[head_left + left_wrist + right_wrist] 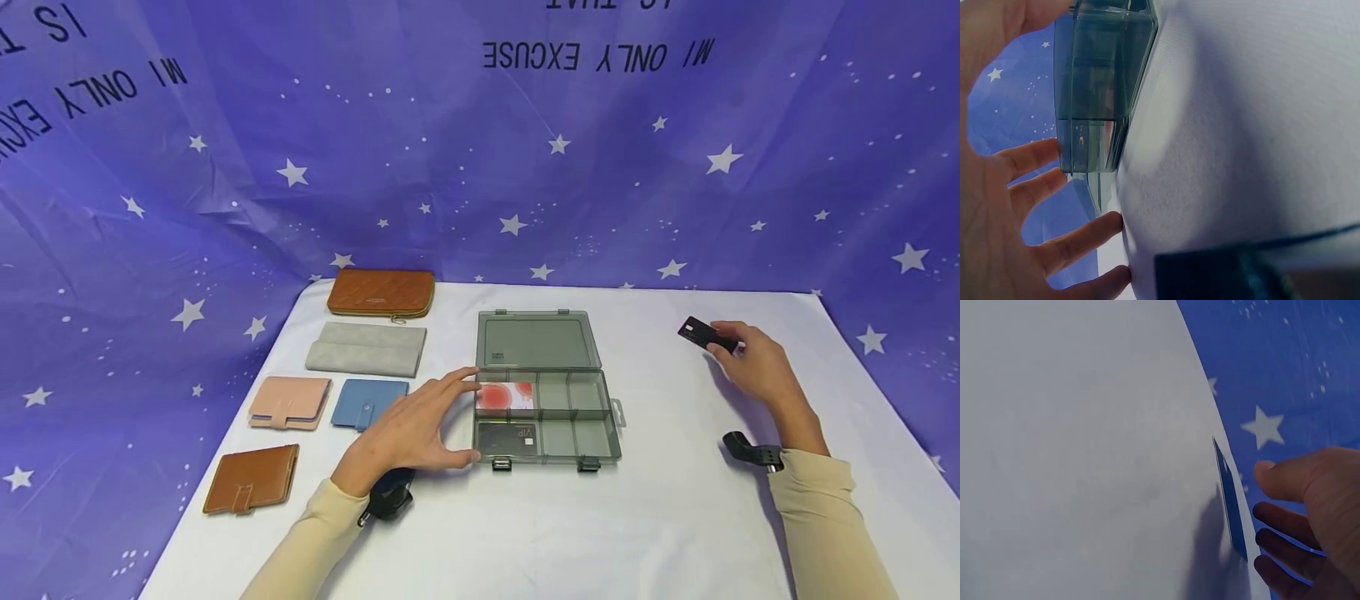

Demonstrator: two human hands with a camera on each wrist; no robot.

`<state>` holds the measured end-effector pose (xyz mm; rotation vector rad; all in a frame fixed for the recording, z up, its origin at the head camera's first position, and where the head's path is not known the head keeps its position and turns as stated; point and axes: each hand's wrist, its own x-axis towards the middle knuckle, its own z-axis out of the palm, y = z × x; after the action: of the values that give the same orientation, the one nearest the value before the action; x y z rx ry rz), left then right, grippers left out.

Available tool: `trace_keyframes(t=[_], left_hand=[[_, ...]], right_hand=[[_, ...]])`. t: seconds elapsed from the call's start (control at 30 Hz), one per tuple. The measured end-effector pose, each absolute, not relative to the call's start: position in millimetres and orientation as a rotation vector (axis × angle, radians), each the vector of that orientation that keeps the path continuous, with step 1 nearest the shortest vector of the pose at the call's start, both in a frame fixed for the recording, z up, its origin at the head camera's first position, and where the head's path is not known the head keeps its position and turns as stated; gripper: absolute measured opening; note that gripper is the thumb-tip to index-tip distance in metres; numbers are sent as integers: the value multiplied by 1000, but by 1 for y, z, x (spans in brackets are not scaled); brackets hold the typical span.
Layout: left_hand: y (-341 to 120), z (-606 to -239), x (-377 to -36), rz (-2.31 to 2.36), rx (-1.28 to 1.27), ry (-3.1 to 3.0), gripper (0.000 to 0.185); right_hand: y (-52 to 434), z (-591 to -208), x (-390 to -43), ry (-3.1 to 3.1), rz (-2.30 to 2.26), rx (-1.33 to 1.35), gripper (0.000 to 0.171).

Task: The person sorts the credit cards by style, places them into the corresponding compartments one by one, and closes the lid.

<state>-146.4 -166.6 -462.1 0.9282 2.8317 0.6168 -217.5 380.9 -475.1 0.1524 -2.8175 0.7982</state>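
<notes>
Head view shows your right hand [757,362] pinching a dark card [703,334] at its edge, raised above the white table [675,517], well right of the open grey organiser box [547,417]. Your left hand [412,433], fingers spread and holding nothing, braces the box's left side. Keep that brace steady and the card level. Right wrist view alone shows the card [1230,500] edge-on; left wrist view alone shows the box wall [1100,87] close up.
</notes>
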Motion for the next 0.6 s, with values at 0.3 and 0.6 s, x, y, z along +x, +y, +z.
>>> trace_keyframes(t=[0.3, 0.6], left_hand=[[-166, -463, -146, 621, 931, 2831, 99], [-166, -463, -147, 621, 941, 2839, 99]], right_hand=[[399, -487, -219, -2842, 738, 160, 52], [401, -490, -220, -2878, 679, 94, 54]])
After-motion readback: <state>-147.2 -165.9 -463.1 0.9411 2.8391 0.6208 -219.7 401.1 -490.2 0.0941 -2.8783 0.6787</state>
